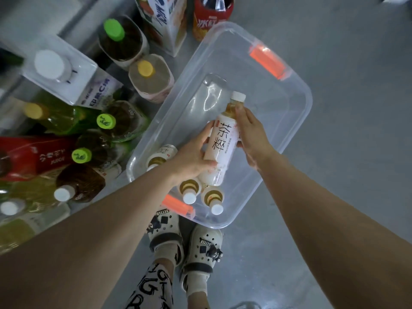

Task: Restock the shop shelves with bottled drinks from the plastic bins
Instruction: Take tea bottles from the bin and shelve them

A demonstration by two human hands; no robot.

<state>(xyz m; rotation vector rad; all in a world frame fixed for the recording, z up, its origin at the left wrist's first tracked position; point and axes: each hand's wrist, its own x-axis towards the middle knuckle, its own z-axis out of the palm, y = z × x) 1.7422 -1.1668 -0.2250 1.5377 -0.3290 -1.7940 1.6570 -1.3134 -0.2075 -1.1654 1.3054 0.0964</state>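
A clear plastic bin (296, 112) with orange handles sits on the grey floor in front of my feet. Over it I hold a white-labelled tea bottle (221, 141) with a white cap. My left hand (194, 157) grips its lower body and my right hand (249, 132) grips its upper body near the neck. Three more bottles of the same kind lie in the bin's near end: one (160, 157) under my left wrist, two (189, 190) (214, 199) with caps toward me.
To the left, a shelf holds many drinks seen from above: green-capped tea bottles (116, 32), a yellow-capped bottle (147, 72), white cartons (66, 72), a red juice carton (33, 155). A carton (165, 16) and a red-labelled bottle (209, 16) stand behind the bin. My shoes (185, 241) touch the bin's near edge.
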